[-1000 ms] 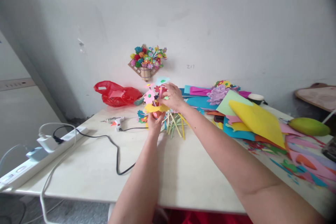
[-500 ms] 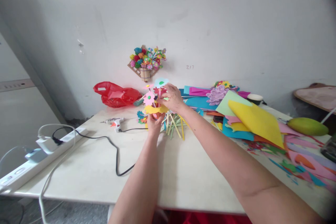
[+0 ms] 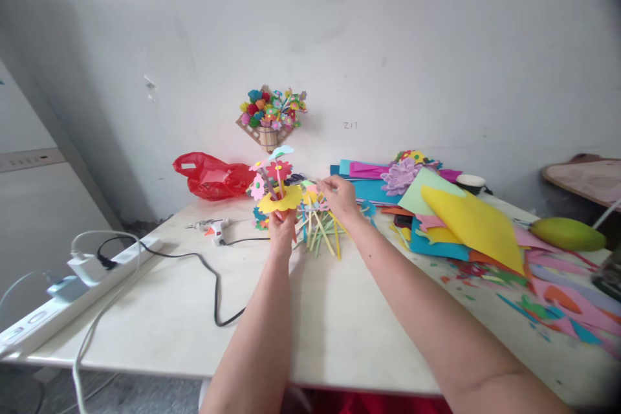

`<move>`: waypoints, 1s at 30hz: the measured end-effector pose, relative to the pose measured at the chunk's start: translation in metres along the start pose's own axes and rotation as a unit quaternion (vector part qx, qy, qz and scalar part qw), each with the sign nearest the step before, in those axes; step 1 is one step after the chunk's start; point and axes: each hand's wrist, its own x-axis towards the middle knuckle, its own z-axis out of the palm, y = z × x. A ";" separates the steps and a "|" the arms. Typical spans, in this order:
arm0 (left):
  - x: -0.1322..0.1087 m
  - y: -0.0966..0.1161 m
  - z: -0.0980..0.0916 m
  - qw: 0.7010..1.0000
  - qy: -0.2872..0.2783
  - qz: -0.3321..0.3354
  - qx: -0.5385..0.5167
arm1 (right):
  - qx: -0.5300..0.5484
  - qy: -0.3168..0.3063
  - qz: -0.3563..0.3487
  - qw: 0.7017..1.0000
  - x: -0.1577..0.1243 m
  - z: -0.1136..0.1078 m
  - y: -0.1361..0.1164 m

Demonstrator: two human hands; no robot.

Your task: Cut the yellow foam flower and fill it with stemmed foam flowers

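My left hand [image 3: 282, 228] is wrapped around the base of a craft-foam flowerpot [image 3: 294, 196] with a yellow scalloped rim. Foam flowers on thin stems rise from it: a red one [image 3: 279, 171], a pink one [image 3: 257, 186] and a light blue one on top. To the right, my right hand [image 3: 338, 194] is over a heap of foam flowers [image 3: 310, 196] with strip stems [image 3: 320, 233]. Its thumb and fingers are drawn together in a pinch beside a pale flower. Whatever lies between those fingertips is too small to make out.
A glue gun [image 3: 220, 231] lies on the left, its black cord crossing the table [image 3: 160, 317]. Further left is a power strip [image 3: 53, 297]. Behind are a red plastic bag [image 3: 208, 178] and a wall flower basket [image 3: 268, 136]. Foam sheets [image 3: 470, 220], scraps and a green fruit [image 3: 567, 234] cover the right.
My right hand has left the flowers in the pot and moved right, over the heap. In my left hand the pot has tilted and shifted slightly left.
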 end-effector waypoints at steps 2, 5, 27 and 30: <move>0.000 0.000 0.000 1.000 -0.001 -0.003 -0.005 | -0.022 -0.013 0.061 0.998 -0.006 -0.001 0.015; -0.001 0.001 0.001 1.000 0.003 -0.001 -0.003 | -0.024 -0.026 0.120 0.992 -0.014 0.001 0.036; 0.001 0.001 0.001 1.000 0.024 0.003 -0.017 | -0.219 -0.056 0.196 0.954 -0.027 -0.018 0.075; 0.001 0.002 0.002 0.999 0.028 0.016 -0.017 | -0.288 -0.093 0.181 0.936 -0.029 -0.019 0.072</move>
